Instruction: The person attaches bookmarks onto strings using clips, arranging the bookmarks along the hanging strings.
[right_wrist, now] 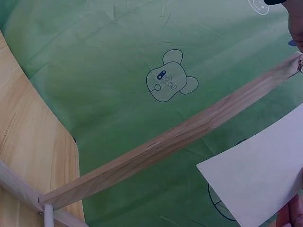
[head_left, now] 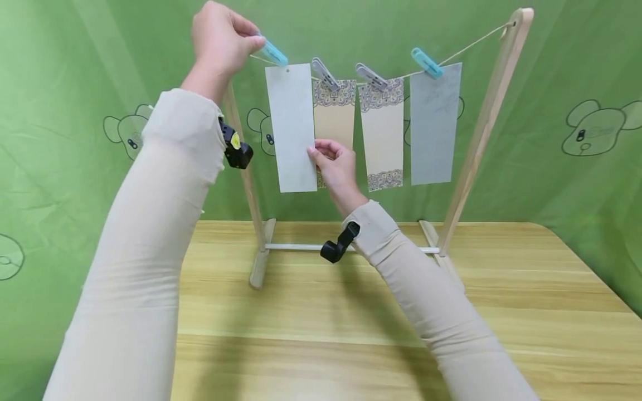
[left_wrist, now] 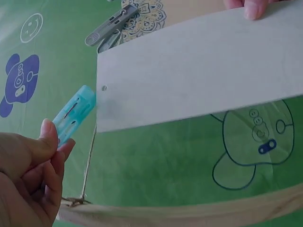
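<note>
In the head view my left hand [head_left: 217, 42], high at the left, pinches the end of a light blue clothespin [head_left: 273, 52] between thumb and fingers. The clothespin's tip lies right at the top edge of a pale blue-white paper card [head_left: 292, 129], close to the card's small punched hole, as the left wrist view also shows. My right hand [head_left: 342, 171] pinches this card's lower right edge between thumb and fingers. Behind that hand hangs a tan card [head_left: 333, 121] with a patterned border, partly hidden, on a grey clothespin [head_left: 325, 74].
A string [head_left: 476, 43] spans a wooden frame with a right post [head_left: 485, 131] and a left post [head_left: 251, 192]. Also hanging are a cream patterned card [head_left: 383, 131] and a grey-blue card [head_left: 435, 131]. The frame stands on a wooden table [head_left: 311, 317] before a green curtain [head_left: 546, 55].
</note>
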`<state>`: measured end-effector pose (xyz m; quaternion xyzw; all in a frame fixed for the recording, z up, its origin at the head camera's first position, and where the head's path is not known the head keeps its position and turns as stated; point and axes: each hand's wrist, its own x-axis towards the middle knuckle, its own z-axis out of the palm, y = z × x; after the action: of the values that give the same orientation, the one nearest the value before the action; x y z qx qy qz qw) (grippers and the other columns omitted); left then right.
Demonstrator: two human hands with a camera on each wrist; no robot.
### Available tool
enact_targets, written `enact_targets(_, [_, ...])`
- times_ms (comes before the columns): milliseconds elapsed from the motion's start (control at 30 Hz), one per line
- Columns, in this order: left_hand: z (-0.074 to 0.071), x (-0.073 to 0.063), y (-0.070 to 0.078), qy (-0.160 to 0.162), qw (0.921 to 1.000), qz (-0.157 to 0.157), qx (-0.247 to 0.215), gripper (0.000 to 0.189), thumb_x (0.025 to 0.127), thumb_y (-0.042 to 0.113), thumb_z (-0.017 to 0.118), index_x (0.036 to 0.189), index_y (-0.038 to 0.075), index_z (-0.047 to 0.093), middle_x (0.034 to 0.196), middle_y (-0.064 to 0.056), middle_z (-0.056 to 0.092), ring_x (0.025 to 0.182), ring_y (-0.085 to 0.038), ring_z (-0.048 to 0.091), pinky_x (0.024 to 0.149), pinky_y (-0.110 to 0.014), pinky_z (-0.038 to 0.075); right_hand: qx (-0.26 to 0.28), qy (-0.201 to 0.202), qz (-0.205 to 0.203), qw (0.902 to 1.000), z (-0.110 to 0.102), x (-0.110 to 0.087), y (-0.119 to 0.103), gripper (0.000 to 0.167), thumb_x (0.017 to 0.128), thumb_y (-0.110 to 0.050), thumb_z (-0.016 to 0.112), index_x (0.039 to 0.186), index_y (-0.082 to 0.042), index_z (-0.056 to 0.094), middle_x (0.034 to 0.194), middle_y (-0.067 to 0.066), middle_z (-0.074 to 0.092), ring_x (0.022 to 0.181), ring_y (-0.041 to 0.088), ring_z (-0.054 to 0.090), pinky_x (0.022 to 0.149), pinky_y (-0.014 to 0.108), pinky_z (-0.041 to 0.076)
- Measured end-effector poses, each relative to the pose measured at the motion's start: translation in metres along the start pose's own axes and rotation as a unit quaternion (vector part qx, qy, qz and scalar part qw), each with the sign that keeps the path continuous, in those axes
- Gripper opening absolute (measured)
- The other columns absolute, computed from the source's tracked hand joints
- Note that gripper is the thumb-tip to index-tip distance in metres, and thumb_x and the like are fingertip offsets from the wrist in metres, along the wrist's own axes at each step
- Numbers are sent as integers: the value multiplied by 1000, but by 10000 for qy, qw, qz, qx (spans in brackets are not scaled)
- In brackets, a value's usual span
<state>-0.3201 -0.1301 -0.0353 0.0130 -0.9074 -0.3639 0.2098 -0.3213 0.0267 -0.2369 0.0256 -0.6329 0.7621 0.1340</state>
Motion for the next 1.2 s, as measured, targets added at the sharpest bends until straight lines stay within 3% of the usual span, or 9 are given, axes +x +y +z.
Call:
enact_targets(233, [8,-2,10,231,9983,74,534,31,86,35,68,113,21,69,117,9,65,106,-4,52,91,-17,42,38,68,13,10000,0,2,2,21,83,-2,70,103,-1,67,85,1,66,73,8,60,71,21,54])
enact_targets(567, [18,-1,8,118,9946,73,1024,33,87,36,66,117,22,66,123,8,63,118,-11,52,98,-19,40,-7,62,-56,10000,1,5,6,19,83,-2,70,102,-1,67,83,-1,66,71,8,58,64,19,50])
enact_targets(833, [23,0,1,12,9963,-2,860,33,87,34,66,117,20,66,123,5,63,121,-12,50,104,-20,35,-22,57,79,10000,3,5,11,21,83,-4,70,104,-3,67,85,-1,65,74,8,57,67,19,51])
enact_targets(1067, [22,1,-3,-148,9962,35,857,35,86,36,67,117,20,66,122,7,63,126,-13,43,113,-23,18,-26,131,163,9998,1,7,9,21,83,-5,71,104,-4,68,87,1,66,75,8,58,69,21,51])
enact_targets(1133, [21,1,-4,-185,9971,-20,734,36,86,37,67,117,20,66,123,7,62,126,-14,40,112,-23,19,-27,109,168,9998,1,8,8,22,83,-5,71,104,-4,68,88,1,66,75,8,58,69,20,51])
enact_targets(1200, [21,1,-5,-247,9987,-147,410,37,86,36,68,118,20,65,127,5,60,121,-12,45,108,-22,28,-36,62,183,9998,1,8,8,22,83,-5,71,105,-4,67,88,0,66,75,8,58,68,19,50])
